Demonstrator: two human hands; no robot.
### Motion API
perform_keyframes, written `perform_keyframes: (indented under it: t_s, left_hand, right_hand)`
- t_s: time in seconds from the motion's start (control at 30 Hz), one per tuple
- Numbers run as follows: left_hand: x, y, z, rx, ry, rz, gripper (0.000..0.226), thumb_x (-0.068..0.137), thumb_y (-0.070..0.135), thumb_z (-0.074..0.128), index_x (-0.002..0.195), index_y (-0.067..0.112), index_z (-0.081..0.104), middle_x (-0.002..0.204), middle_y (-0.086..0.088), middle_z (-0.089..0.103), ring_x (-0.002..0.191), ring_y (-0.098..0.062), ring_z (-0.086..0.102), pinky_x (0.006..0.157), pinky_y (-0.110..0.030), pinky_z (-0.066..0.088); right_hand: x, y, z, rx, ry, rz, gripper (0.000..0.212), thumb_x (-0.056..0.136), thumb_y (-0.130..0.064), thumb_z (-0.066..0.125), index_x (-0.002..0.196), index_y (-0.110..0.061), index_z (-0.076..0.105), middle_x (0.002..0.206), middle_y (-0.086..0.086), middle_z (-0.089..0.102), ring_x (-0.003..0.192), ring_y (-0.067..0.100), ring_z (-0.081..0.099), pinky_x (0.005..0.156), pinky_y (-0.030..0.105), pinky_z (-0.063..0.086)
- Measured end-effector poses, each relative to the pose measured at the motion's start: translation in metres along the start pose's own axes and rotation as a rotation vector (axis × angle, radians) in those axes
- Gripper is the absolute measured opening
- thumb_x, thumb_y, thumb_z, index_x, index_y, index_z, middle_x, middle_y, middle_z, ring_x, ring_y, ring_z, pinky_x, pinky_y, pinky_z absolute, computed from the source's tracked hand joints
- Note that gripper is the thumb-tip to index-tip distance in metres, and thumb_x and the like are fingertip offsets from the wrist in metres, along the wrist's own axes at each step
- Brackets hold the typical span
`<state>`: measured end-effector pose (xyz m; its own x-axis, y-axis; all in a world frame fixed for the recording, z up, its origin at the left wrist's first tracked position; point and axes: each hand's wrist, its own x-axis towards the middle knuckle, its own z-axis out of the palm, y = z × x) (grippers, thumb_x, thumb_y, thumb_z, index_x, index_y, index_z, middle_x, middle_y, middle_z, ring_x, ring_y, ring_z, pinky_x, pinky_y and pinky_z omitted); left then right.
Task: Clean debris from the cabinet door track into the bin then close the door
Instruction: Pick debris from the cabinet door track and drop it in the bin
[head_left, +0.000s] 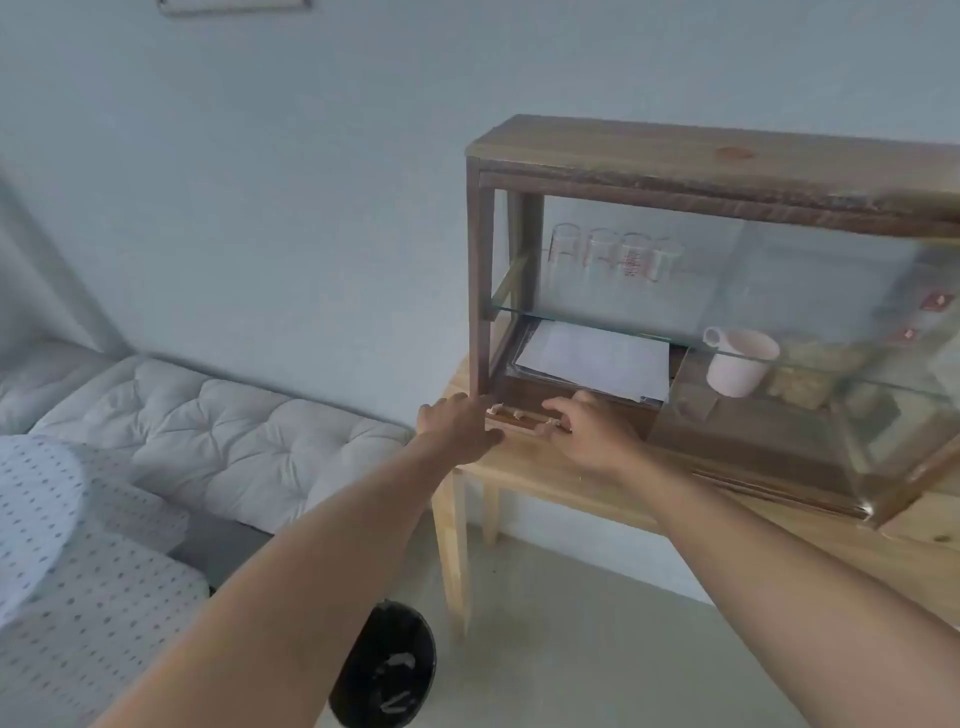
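Note:
A wooden cabinet (623, 150) with glass sides stands on a light wooden table (524, 467). Its sliding glass door (810, 374) sits pushed to the right, leaving the left half open. Small pale bits of debris (506, 411) lie in the door track (519, 420) along the bottom front. My left hand (460, 423) rests flat at the cabinet's lower left corner, fingers apart. My right hand (587, 423) has its fingertips curled down on the track just right of the debris; whether it pinches a piece is hidden. A black bin (387, 670) stands on the floor below, with scraps inside.
Inside the cabinet are white papers (597, 358), a pink cup (737, 361) and several glasses (608, 254) on a glass shelf. A quilted white mattress (218, 431) and dotted bedding (67, 545) lie to the left. The table's leg (452, 551) stands beside the bin.

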<state>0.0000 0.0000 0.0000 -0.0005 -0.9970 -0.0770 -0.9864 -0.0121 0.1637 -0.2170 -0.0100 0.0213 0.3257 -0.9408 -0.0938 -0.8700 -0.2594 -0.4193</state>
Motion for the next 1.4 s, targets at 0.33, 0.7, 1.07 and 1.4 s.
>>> perform_keyframes:
  t_s: [0.33,0.7,1.07,1.4]
  left_hand:
    - [0.024,0.002,0.027,-0.112,0.178,-0.111,0.03,0.094,0.058,0.057,0.119,0.049,0.07,0.11,-0.001,0.074,0.099,-0.033,0.069,0.07,-0.039,0.042]
    - [0.038,-0.007,0.042,-0.097,0.296,-0.104,0.022,0.099,0.047,0.059,0.113,0.046,0.075,0.105,0.001,0.075,0.093,-0.032,0.068,0.066,-0.037,0.042]
    - [0.038,-0.011,0.044,-0.194,0.328,-0.14,0.017,0.098,0.034,0.061,0.094,0.042,0.076,0.098,0.005,0.075,0.089,-0.032,0.067,0.063,-0.035,0.038]
    - [0.025,-0.013,0.031,-0.334,0.341,-0.173,0.015,0.097,0.042,0.066,0.103,0.045,0.079,0.1,0.006,0.078,0.091,-0.027,0.067,0.065,-0.035,0.051]
  right_hand:
    - [0.052,0.008,0.008,-0.028,-0.08,-0.163,0.034,0.101,-0.034,0.065,0.135,-0.039,0.069,0.102,-0.004,0.047,0.106,0.025,0.059,0.097,0.045,0.052]
    - [0.075,0.01,0.023,-0.016,-0.038,-0.225,0.02,0.099,-0.026,0.07,0.114,-0.036,0.078,0.099,-0.005,0.049,0.102,0.021,0.054,0.088,0.04,0.049]
    - [0.079,0.008,0.027,0.056,0.012,-0.186,0.004,0.092,-0.024,0.079,0.09,-0.024,0.075,0.1,-0.003,0.057,0.1,0.024,0.062,0.087,0.043,0.054]
    - [0.059,0.004,0.02,0.219,0.102,-0.144,0.015,0.091,-0.024,0.082,0.083,-0.03,0.071,0.09,-0.013,0.051,0.089,0.017,0.06,0.077,0.035,0.05]
